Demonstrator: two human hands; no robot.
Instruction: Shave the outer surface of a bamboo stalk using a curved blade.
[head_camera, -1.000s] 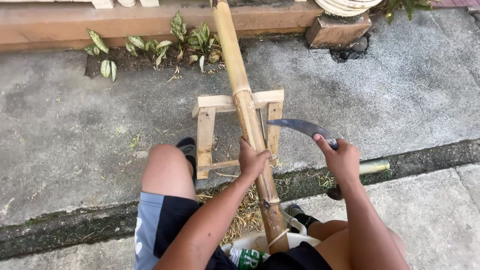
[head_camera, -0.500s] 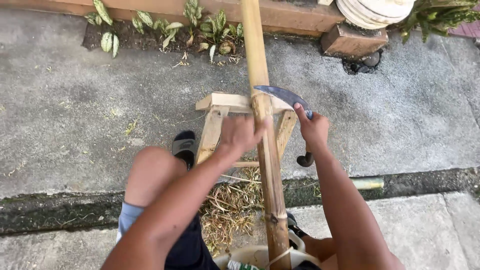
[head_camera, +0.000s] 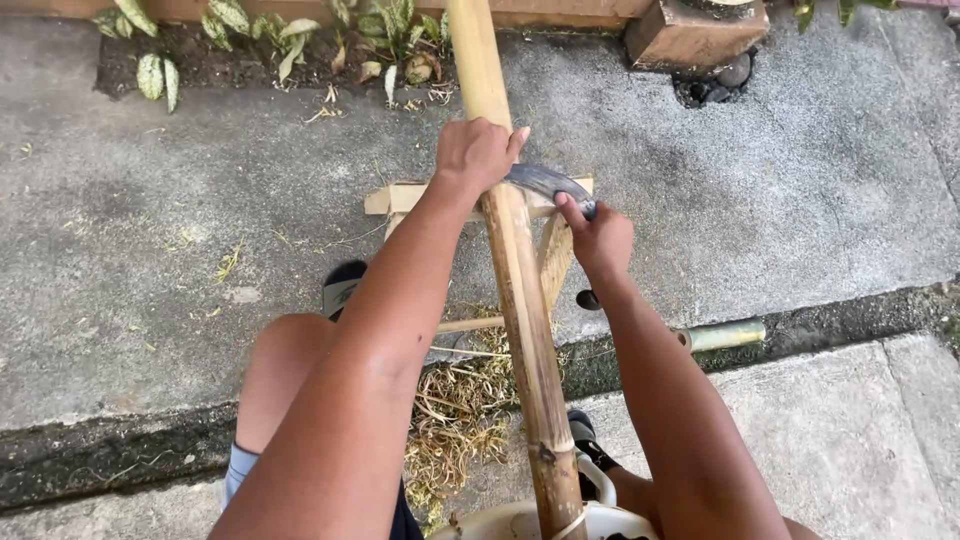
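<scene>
While left hand (head_camera: 478, 155) slid up the bamboo pole (head_camera: 520, 300), curved blade (head_camera: 545, 182) now rests against it.

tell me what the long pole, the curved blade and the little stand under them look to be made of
The pole looks like bamboo: tan, smooth, with ringed joints along it. The curved blade, held by the right hand, looks like dull grey metal, unpolished, though part of it is hidden. The stand seems to be pale raw wood, cut in flat slats. The left hand rests on the pole.

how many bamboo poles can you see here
2: the long bamboo pole lying on the wooden stand under the left hand, and a short greenish piece on the ground at right. Others may be out of view.
</scene>
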